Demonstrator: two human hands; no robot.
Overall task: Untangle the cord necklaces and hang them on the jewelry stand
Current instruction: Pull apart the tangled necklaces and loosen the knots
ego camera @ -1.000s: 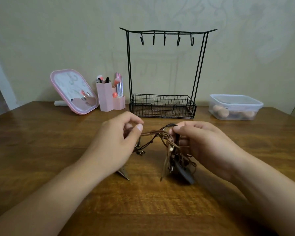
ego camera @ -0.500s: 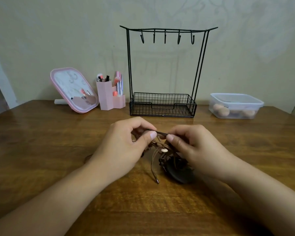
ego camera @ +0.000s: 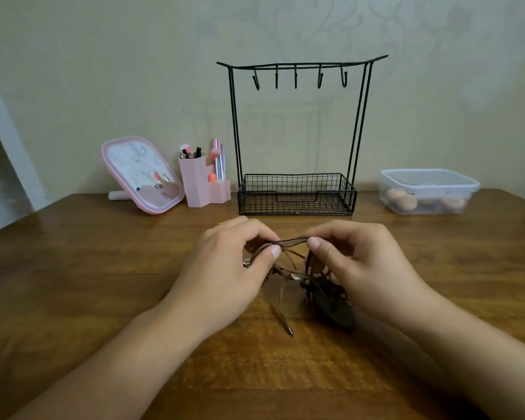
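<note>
A tangle of brown and dark cord necklaces (ego camera: pixel 312 283) hangs between my hands just above the wooden table (ego camera: pixel 73 283). My left hand (ego camera: pixel 228 268) pinches the cords between thumb and fingers. My right hand (ego camera: pixel 355 262) pinches the same strands a little to the right, and a short stretch of cord runs taut between the two pinches. Loose ends with metal tips trail down to the tabletop. A dark pendant lies under my right hand. The black wire jewelry stand (ego camera: pixel 297 131) stands behind, its several hooks bare and its basket base empty.
A pink tilted mirror (ego camera: pixel 140 174) and a pink holder with brushes and lipsticks (ego camera: pixel 200 183) stand left of the stand. A clear lidded box with makeup sponges (ego camera: pixel 428 192) sits at the right. A white shelf edge shows at far left.
My hands came together, then drew slightly apart, pulling a short stretch of cord taut between them. The tangle has dropped lower toward the table.
</note>
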